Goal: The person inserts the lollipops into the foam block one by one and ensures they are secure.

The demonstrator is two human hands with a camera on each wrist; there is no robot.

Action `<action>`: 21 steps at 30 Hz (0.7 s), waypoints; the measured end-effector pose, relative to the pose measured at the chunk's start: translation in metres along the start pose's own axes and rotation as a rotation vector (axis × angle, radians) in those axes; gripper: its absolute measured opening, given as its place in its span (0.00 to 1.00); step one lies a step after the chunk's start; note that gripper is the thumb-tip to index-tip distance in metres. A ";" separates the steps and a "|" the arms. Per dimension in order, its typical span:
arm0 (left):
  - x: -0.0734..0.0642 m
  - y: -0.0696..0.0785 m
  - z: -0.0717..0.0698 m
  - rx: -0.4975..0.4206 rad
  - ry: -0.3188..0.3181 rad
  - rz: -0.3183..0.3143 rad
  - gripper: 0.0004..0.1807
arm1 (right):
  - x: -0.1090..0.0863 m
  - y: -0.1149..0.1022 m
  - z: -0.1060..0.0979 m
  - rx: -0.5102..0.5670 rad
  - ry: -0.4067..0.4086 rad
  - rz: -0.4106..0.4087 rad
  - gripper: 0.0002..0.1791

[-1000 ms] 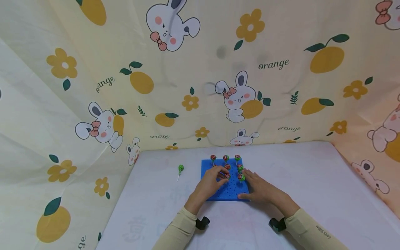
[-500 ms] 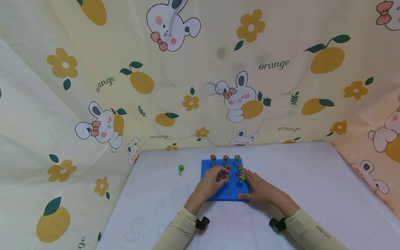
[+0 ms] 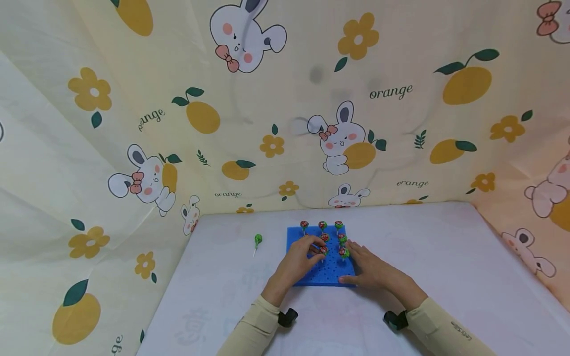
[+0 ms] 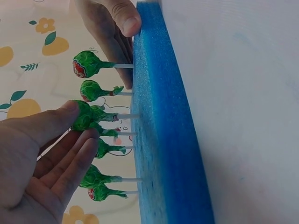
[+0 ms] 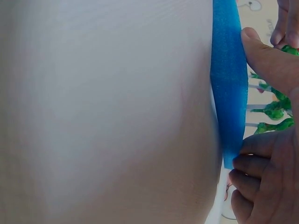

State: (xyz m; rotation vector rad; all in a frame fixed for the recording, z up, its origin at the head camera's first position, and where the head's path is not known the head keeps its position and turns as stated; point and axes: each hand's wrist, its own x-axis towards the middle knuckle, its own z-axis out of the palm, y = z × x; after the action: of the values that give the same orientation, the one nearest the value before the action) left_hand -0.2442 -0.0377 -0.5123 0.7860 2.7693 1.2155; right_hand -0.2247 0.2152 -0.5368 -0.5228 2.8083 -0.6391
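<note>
With thumb and fingers, my left hand [image 3: 299,259] pinches the green-and-red wrapped head of a lollipop [image 4: 85,116]. The white stick of this lollipop stands in the blue foam board [image 3: 331,277], as the left wrist view shows. My right hand [image 3: 374,268] rests against the board's right side, fingers fairly straight and thumb at the near right corner. Several other lollipops [image 3: 339,225] stand upright in the board in rows, their heads above the surface. Part of the board's left side is hidden behind my left hand.
One green lollipop [image 3: 258,239] lies loose on the white tabletop [image 3: 222,287], left of the board. A patterned cloth [image 3: 285,99] with rabbits and oranges hangs behind the table and along its sides.
</note>
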 end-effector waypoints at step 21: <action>-0.013 -0.006 -0.027 0.028 0.072 0.012 0.13 | 0.002 0.003 0.001 0.004 -0.009 0.005 0.65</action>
State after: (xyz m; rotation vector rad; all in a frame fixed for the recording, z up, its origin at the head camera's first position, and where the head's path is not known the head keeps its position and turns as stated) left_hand -0.2409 -0.0654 -0.4997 0.7766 2.8494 1.2336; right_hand -0.2270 0.2167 -0.5398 -0.5162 2.7981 -0.6400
